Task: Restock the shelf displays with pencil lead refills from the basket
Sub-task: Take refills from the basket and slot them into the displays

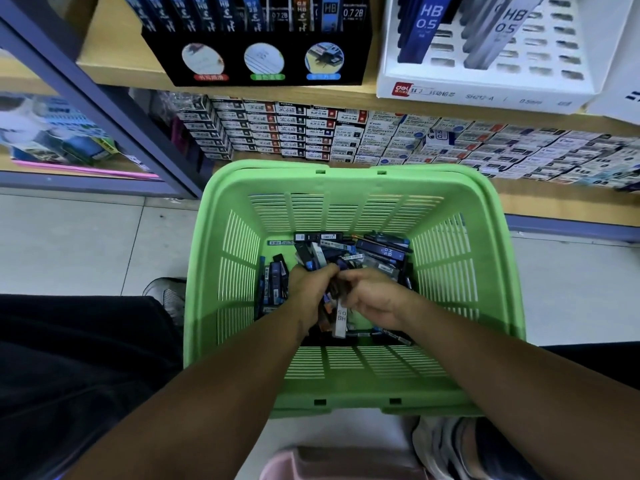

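Both hands reach into the green slatted plastic basket (349, 188): the left hand (308, 289) and right hand (372, 297) meet over its heap of dark pencil lead refill packs (381, 252), gripping several packs together, among them a grey pack marked HB (341, 320).

Head camera looks steeply down, close over the green basket (346, 181), shelves ahead.

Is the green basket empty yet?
No. Refill packs cover the green basket's bottom; both hands are gathering some.
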The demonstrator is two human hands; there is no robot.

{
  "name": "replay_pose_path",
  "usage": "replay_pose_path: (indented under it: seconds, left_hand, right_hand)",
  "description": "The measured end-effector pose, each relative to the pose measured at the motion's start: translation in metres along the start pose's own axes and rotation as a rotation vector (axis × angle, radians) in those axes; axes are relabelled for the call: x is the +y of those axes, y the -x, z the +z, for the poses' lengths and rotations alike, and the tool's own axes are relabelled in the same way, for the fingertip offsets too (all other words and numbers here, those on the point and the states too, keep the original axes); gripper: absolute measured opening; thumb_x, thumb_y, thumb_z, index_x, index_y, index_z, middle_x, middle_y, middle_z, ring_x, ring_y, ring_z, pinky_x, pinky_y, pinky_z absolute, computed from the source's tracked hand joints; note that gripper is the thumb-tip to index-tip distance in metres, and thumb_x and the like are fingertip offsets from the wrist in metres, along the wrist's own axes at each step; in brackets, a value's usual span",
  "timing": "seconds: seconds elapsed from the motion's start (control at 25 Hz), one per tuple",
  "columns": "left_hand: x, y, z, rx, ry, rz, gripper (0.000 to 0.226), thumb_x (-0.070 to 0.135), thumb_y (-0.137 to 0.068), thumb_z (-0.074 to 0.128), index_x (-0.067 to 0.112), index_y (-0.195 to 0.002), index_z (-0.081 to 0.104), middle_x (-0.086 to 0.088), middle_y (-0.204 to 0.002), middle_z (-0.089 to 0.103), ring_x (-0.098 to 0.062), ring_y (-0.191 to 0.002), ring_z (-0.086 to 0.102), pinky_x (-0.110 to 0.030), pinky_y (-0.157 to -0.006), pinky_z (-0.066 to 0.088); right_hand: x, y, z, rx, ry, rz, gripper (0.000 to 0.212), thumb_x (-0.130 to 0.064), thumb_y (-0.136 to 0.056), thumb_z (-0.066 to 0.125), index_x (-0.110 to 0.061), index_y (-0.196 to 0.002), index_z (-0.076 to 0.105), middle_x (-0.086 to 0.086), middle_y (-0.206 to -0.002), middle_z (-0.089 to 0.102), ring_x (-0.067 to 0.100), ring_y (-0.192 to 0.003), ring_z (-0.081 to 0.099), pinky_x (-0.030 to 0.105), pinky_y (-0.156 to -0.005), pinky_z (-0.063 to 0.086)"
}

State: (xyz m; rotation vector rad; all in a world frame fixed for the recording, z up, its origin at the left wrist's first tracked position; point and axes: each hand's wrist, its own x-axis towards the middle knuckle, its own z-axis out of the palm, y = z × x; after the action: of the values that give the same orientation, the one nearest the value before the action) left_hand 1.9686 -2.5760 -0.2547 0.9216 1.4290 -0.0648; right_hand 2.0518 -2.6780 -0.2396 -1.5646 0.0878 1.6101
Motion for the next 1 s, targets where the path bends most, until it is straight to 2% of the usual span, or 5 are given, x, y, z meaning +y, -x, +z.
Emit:
replay_pose_path:
  seconds: [0.28,0.48,0.56,0.8,1.0]
  left_hand:
    - [0.002,0.004,-0.014,-0.059,-0.117,0.098,0.017,0.001,-0.074,0.078,0.001,-0.089,0.069,-0.019,-0.09,0.075,-0.032,-0.079,0.073,-0.042,-0.067,0.06]
    - [0.016,0.01,-0.022,-0.08,-0.127,0.135,0.02,0.002,-0.079,0.076,0.007,-0.09,0.06,-0.015,-0.091,0.068,-0.029,-0.078,0.067,-0.037,-0.067,0.056]
    - [0.023,0.013,-0.022,-0.12,-0.07,0.129,0.017,-0.001,-0.078,0.072,0.004,-0.092,0.064,-0.019,-0.09,0.07,-0.035,-0.079,0.07,-0.049,-0.073,0.06]
    - [0.032,0.026,-0.023,-0.3,-0.023,0.045,0.037,-0.006,-0.07,0.065,-0.011,-0.106,0.064,-0.022,-0.087,0.066,-0.034,-0.072,0.067,-0.053,-0.071,0.057]
    - [0.036,0.037,-0.026,-0.345,-0.062,0.039,0.03,0.0,-0.075,0.076,0.001,-0.103,0.067,-0.023,-0.097,0.074,-0.031,-0.078,0.071,-0.047,-0.07,0.059]
  right_hand:
    - [-0.016,0.011,-0.014,0.134,0.157,-0.025,0.031,0.016,-0.078,0.069,-0.002,-0.104,0.069,0.013,-0.096,0.073,0.014,-0.07,0.071,0.027,-0.058,0.055]
    - [-0.034,0.01,-0.026,0.356,0.588,-0.134,0.045,0.003,-0.083,0.069,-0.011,-0.126,0.065,0.007,-0.121,0.068,0.022,-0.108,0.063,0.027,-0.088,0.049]
    - [-0.035,0.011,-0.021,0.399,0.64,-0.215,0.049,0.003,-0.085,0.065,-0.013,-0.131,0.063,0.003,-0.124,0.066,0.019,-0.108,0.062,0.026,-0.09,0.05]
    - [-0.039,0.012,0.004,0.243,0.167,-0.284,0.041,0.002,-0.09,0.064,-0.015,-0.127,0.065,0.005,-0.116,0.069,0.02,-0.106,0.067,0.034,-0.091,0.057]
    - [-0.043,0.01,0.009,0.269,0.188,-0.381,0.024,0.001,-0.083,0.076,-0.015,-0.1,0.077,0.003,-0.102,0.074,0.017,-0.101,0.069,0.026,-0.084,0.059]
